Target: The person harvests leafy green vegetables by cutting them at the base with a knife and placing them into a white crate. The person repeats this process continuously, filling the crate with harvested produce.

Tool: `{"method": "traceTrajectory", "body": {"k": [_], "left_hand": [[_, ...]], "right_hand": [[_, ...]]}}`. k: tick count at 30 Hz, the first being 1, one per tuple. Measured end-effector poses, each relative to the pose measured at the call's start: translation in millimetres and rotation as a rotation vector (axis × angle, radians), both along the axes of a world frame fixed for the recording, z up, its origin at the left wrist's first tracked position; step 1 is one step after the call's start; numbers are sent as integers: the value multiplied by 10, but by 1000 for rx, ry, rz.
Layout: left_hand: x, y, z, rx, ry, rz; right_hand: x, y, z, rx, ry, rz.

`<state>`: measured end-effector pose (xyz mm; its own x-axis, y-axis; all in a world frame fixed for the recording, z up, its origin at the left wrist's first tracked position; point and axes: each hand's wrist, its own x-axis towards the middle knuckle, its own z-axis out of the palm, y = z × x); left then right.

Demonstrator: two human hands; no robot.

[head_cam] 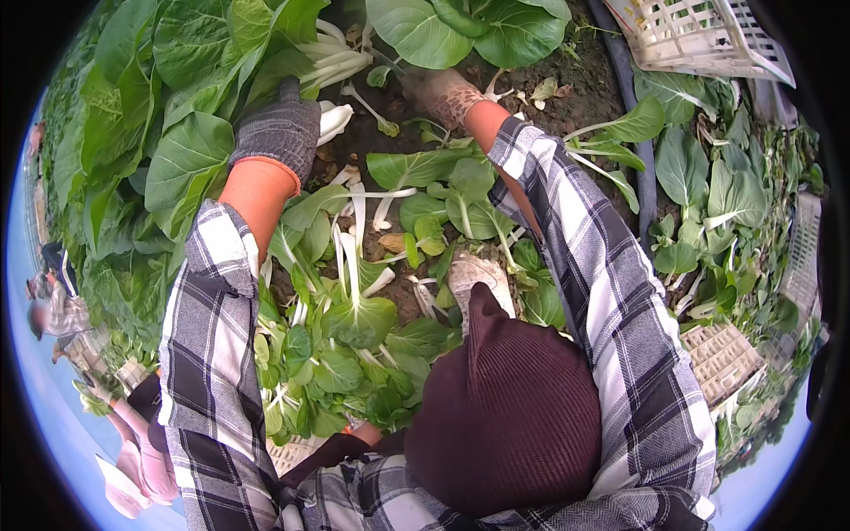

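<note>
My left hand (279, 129), in a dark grey knit glove, is closed around a large leafy pak choi (192, 60) at the upper left. White stems (339, 60) fan out just beyond its thumb, and a pale cut stalk (334, 121) shows beside the glove. Near those stems, low over the soil, is my right hand (441, 96) in a brown-patterned, soiled glove. Its fingers are blurred and partly hidden under the broad leaves of another pak choi (425, 30). A thin greyish streak, perhaps a blade, runs from its fingers towards the stems; what it grips is unclear.
Loose leaves and stalks (355, 305) litter the soil around my shoe (481, 282). A dark hose (644, 192) runs along the right. White plastic crates stand at the upper right (704, 40) and lower right (720, 362). Other people (66, 308) are at the left among the crop.
</note>
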<state>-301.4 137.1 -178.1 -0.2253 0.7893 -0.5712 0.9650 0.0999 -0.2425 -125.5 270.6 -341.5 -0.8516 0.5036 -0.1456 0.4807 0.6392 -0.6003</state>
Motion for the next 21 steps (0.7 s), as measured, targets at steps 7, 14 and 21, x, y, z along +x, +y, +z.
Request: {"method": "traceTrajectory", "body": {"k": [7,14,21], "left_hand": [[-18,12,-21,-39,45,37],[68,97,-58,-52,108,26],[-17,-52,-104,-63,128,-1]], "right_hand": [[-108,-159,593,-826,-95,-399],[-150,43,-146,-551,-97,-86],[-123,-202,397,-1008,-181,-443]]}}
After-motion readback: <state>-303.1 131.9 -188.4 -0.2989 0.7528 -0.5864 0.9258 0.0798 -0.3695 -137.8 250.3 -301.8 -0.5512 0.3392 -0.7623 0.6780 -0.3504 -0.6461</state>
